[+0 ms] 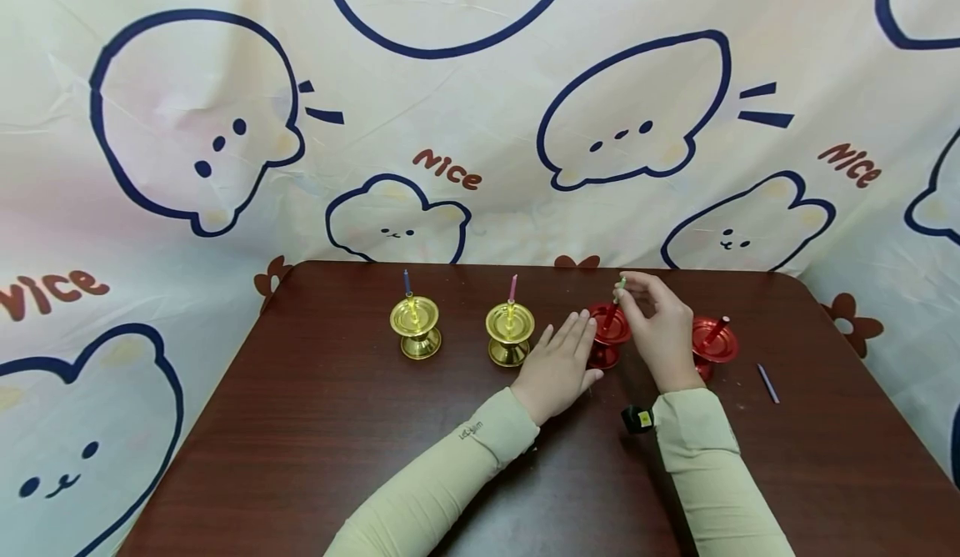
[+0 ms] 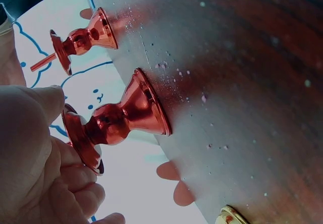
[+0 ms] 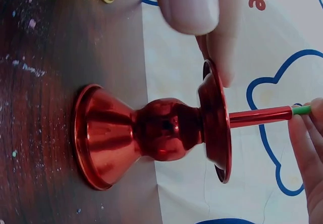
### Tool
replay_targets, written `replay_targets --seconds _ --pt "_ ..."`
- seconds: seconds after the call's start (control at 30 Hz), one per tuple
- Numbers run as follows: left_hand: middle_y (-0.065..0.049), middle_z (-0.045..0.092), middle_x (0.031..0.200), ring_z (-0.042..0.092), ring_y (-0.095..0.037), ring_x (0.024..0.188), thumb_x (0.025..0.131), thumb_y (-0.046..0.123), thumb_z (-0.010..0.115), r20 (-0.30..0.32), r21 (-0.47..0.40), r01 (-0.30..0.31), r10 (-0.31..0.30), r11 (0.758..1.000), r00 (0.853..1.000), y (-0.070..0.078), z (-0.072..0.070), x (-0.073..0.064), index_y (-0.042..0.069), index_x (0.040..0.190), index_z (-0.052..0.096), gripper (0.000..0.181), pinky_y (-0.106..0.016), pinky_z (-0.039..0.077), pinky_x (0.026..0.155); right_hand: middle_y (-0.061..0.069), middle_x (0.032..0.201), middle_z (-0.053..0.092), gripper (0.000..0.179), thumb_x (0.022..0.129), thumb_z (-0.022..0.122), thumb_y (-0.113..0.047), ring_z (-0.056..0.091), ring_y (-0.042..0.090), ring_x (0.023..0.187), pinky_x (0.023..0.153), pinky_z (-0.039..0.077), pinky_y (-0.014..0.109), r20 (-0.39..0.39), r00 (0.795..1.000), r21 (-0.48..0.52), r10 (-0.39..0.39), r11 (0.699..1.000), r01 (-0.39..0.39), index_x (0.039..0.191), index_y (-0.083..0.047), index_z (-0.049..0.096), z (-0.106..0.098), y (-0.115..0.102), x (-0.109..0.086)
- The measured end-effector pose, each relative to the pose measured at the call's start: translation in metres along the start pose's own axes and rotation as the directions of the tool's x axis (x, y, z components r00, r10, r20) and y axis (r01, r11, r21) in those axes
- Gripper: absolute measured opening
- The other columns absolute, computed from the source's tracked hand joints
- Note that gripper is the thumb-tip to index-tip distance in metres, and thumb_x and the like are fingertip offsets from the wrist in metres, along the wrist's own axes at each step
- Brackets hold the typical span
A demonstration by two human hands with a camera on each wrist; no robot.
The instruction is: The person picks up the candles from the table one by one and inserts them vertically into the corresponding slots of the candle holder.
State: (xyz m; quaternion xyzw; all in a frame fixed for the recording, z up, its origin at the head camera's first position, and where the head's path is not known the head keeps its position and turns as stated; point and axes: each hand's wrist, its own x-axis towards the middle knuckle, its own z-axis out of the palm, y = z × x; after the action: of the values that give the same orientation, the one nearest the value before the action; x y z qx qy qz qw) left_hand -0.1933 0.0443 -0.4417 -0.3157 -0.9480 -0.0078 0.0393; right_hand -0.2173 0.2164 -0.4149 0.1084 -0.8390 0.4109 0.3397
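My right hand pinches a small green candle between thumb and fingertips. The candle's lower end meets the top of the red tube on a shiny red candle holder. My left hand rests against that same holder, its fingers extended along the left of the dish, with a finger touching the rim. In the left wrist view, the red holder stands upright on the table, its dish partly hidden behind the left hand.
Two gold candle holders stand to the left, one with a blue candle, one with a pink candle. Another red holder stands right of my right hand. A purple candle lies farther right. Pale crumbs dot the brown table.
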Motion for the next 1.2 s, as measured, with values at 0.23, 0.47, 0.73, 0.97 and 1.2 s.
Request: replay_targets --seconds 0.23,0.47,0.73,0.97,1.2 --pt "-0.007 0.019 0.168 0.017 -0.018 0.155 0.107 0.052 0.041 0.000 -0.002 0.006 -0.006 1.000 1.000 0.000 -0.001 0.000 0.010 0.162 0.024 0.071 -0.040 0.026 0.121 0.012 0.103 0.074 0.029 0.091 0.074 0.000 0.072 0.024 0.088 0.079 0.047 0.005 -0.028 0.999 0.013 -0.031 0.999 0.031 0.119 0.001 0.069 0.002 0.002 0.000" --pt "-0.007 0.018 0.169 0.015 -0.019 0.155 0.107 0.053 0.039 0.007 -0.003 0.007 -0.007 1.000 1.000 0.000 0.001 0.000 0.010 0.162 0.023 0.072 -0.041 0.026 0.121 0.012 0.105 0.073 0.029 0.091 0.074 -0.001 0.071 0.019 0.088 0.079 0.049 0.006 -0.027 1.000 0.043 0.013 0.999 -0.012 0.120 -0.001 0.069 0.002 0.002 -0.002" --pt "-0.008 0.018 0.169 0.015 -0.019 0.155 0.107 0.051 0.041 0.005 -0.018 -0.003 0.003 1.000 1.000 0.000 0.001 0.001 0.009 0.162 0.023 0.072 -0.041 0.026 0.121 0.013 0.102 0.073 0.026 0.091 0.075 -0.002 0.068 0.007 0.088 0.079 0.048 0.005 -0.061 0.998 0.021 0.001 1.000 0.001 0.116 -0.001 0.071 0.000 0.000 -0.001" --pt "-0.008 0.017 0.169 0.015 -0.019 0.155 0.107 0.052 0.040 0.009 -0.020 -0.004 0.005 1.000 1.000 -0.001 0.002 0.002 0.009 0.162 0.022 0.072 -0.042 0.026 0.121 0.012 0.103 0.073 0.025 0.091 0.075 -0.003 0.068 0.009 0.089 0.079 0.047 0.005 -0.063 0.998 0.010 -0.002 1.000 0.002 0.116 -0.001 0.071 -0.003 -0.003 0.001" --pt "-0.008 0.018 0.169 0.015 -0.019 0.155 0.107 0.051 0.041 0.006 -0.021 -0.005 0.005 1.000 1.000 -0.002 0.002 0.001 0.009 0.162 0.023 0.072 -0.042 0.026 0.121 0.013 0.105 0.073 0.027 0.092 0.074 -0.004 0.070 0.021 0.091 0.081 0.047 0.005 -0.052 0.998 0.007 0.026 1.000 -0.026 0.118 -0.001 0.069 -0.008 -0.005 0.002"
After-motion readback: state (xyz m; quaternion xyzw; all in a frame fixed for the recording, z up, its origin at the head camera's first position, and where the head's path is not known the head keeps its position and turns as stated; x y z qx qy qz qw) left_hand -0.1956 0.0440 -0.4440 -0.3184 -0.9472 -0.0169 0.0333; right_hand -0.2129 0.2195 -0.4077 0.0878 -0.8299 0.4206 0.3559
